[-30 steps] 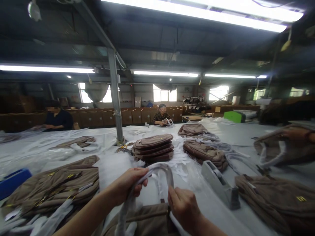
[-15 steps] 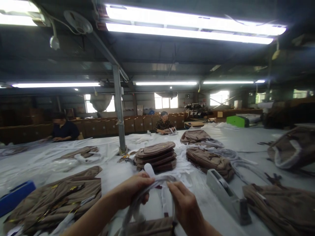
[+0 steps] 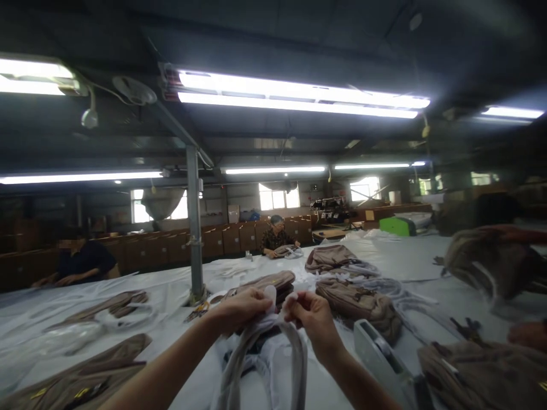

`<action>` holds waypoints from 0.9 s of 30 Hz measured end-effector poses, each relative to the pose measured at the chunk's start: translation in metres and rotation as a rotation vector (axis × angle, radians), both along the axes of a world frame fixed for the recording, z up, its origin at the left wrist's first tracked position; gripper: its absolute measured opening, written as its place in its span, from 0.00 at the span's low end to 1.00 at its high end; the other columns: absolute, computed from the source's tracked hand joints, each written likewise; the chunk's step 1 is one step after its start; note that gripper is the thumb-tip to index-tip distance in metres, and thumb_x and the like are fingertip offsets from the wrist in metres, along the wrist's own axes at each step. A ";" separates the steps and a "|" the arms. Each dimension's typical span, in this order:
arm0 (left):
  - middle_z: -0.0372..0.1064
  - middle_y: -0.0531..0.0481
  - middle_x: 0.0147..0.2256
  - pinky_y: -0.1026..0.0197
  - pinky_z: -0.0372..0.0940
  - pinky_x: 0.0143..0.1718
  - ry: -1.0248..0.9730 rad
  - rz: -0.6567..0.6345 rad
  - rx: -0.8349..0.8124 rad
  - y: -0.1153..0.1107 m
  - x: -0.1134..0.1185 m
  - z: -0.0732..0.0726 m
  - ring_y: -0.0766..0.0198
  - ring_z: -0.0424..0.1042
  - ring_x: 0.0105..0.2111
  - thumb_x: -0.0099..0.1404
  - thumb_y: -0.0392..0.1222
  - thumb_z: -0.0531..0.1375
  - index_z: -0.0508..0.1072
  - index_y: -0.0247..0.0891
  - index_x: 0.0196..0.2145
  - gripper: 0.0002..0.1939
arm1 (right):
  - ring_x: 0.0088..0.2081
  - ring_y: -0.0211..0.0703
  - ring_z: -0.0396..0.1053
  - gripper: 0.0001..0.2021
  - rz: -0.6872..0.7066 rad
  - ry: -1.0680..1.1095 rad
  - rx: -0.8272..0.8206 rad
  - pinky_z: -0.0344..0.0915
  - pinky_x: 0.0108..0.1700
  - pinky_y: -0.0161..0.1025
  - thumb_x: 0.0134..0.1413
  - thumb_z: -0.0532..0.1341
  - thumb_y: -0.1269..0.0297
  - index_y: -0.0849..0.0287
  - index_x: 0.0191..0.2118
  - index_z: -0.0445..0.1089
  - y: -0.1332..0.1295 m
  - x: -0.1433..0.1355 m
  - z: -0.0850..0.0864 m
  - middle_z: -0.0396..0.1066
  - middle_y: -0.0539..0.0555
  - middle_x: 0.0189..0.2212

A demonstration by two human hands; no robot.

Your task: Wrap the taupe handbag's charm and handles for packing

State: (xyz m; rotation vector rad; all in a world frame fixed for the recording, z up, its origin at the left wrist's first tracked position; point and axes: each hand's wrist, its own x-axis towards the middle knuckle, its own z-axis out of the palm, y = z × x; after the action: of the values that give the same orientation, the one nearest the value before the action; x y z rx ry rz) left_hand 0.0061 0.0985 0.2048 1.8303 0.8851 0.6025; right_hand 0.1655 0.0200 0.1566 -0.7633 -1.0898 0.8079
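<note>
In front of me the wrapped bag strap (image 3: 297, 356) rises in a loop, covered in whitish, partly see-through wrapping. My left hand (image 3: 245, 309) is closed on the top of this loop, with thumb and fingers pressed together. From its fingertips a rounded white tab (image 3: 270, 294) sticks up. Close beside it, my right hand (image 3: 315, 319) pinches a small white strip (image 3: 289, 306) between thumb and fingers. Whether that strip is joined to the strap's wrapping I cannot tell. Behind my hands lies a stack of brown bags (image 3: 273, 280), partly hidden by them.
A grey tape dispenser (image 3: 376, 347) stands right of my right arm. Brown bags (image 3: 356, 304) with wrapped straps lie around the white-covered table. A metal post (image 3: 194, 228) rises at left. A co-worker (image 3: 277, 236) sits opposite; another person's hand (image 3: 527, 335) shows at right.
My right hand has gone from beside the strap to pinching a white strip near my left fingertips. The view has tilted up and turned slightly right. A bag at far right has shifted.
</note>
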 end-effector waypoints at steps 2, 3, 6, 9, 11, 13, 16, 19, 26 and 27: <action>0.52 0.59 0.13 0.67 0.39 0.16 -0.037 0.027 0.098 0.002 0.008 -0.003 0.74 0.45 0.14 0.47 0.51 0.65 0.69 0.33 0.18 0.17 | 0.21 0.34 0.67 0.22 0.041 0.046 -0.081 0.54 0.16 0.24 0.41 0.67 0.47 0.64 0.32 0.68 0.003 0.001 0.003 0.70 0.53 0.23; 0.52 0.59 0.13 0.67 0.40 0.17 -0.069 0.047 0.151 0.002 0.013 -0.005 0.74 0.46 0.15 0.48 0.50 0.64 0.68 0.33 0.18 0.16 | 0.20 0.34 0.66 0.25 0.062 0.084 -0.131 0.55 0.15 0.24 0.37 0.68 0.45 0.64 0.33 0.68 0.004 0.001 0.004 0.70 0.52 0.23; 0.58 0.57 0.17 0.68 0.46 0.20 -0.158 0.108 0.264 -0.001 0.027 -0.011 0.72 0.53 0.18 0.50 0.49 0.60 0.68 0.33 0.20 0.14 | 0.20 0.36 0.67 0.32 0.125 0.176 -0.224 0.62 0.17 0.27 0.26 0.70 0.42 0.62 0.36 0.68 0.007 -0.001 0.005 0.69 0.50 0.21; 0.62 0.55 0.19 0.67 0.49 0.20 -0.191 0.132 0.295 -0.008 0.036 -0.015 0.70 0.56 0.18 0.53 0.50 0.56 0.68 0.34 0.27 0.15 | 0.19 0.35 0.66 0.34 0.115 0.186 -0.227 0.64 0.19 0.29 0.19 0.72 0.43 0.64 0.34 0.69 0.011 -0.003 0.003 0.68 0.50 0.20; 0.63 0.55 0.19 0.67 0.49 0.19 -0.209 0.138 0.299 -0.012 0.038 -0.017 0.69 0.57 0.18 0.54 0.51 0.55 0.67 0.34 0.30 0.15 | 0.18 0.33 0.65 0.33 0.078 0.169 -0.235 0.63 0.18 0.29 0.19 0.72 0.43 0.66 0.31 0.70 0.014 -0.005 0.001 0.69 0.51 0.20; 0.64 0.54 0.20 0.67 0.52 0.20 -0.255 0.130 0.275 -0.017 0.039 -0.018 0.69 0.59 0.18 0.53 0.52 0.56 0.65 0.35 0.30 0.16 | 0.17 0.35 0.65 0.30 0.043 0.153 -0.248 0.62 0.17 0.29 0.22 0.71 0.44 0.66 0.28 0.70 0.016 -0.006 -0.001 0.69 0.53 0.19; 0.66 0.53 0.22 0.66 0.57 0.22 -0.344 0.088 0.203 -0.023 0.037 -0.019 0.67 0.63 0.20 0.53 0.55 0.57 0.64 0.35 0.31 0.18 | 0.16 0.37 0.64 0.25 0.000 0.130 -0.265 0.60 0.15 0.29 0.28 0.70 0.47 0.66 0.25 0.70 0.020 -0.008 -0.003 0.68 0.53 0.16; 0.65 0.54 0.20 0.67 0.55 0.20 -0.362 0.091 0.215 -0.028 0.035 -0.020 0.68 0.62 0.19 0.54 0.56 0.57 0.63 0.37 0.30 0.18 | 0.14 0.37 0.63 0.20 -0.032 0.108 -0.282 0.57 0.13 0.29 0.33 0.69 0.50 0.64 0.23 0.68 0.022 -0.011 -0.004 0.66 0.52 0.13; 0.58 0.58 0.15 0.68 0.48 0.17 -0.313 0.220 0.507 -0.040 0.034 -0.032 0.69 0.56 0.15 0.58 0.49 0.53 0.66 0.38 0.29 0.12 | 0.10 0.35 0.57 0.20 -0.094 0.102 -0.290 0.51 0.10 0.29 0.33 0.69 0.50 0.61 0.17 0.64 0.021 -0.017 -0.004 0.59 0.47 0.08; 0.57 0.58 0.15 0.68 0.48 0.17 -0.317 0.227 0.524 -0.041 0.034 -0.033 0.69 0.56 0.15 0.58 0.49 0.53 0.66 0.37 0.29 0.12 | 0.10 0.35 0.57 0.20 -0.093 0.107 -0.294 0.52 0.10 0.29 0.32 0.69 0.49 0.61 0.17 0.64 0.020 -0.017 -0.004 0.59 0.47 0.08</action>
State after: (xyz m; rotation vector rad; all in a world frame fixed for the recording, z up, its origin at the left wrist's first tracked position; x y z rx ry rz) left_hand 0.0397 0.0570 0.1716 2.0187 0.7676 1.3294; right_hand 0.1483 0.0398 0.1524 -0.9983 -0.8431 0.9297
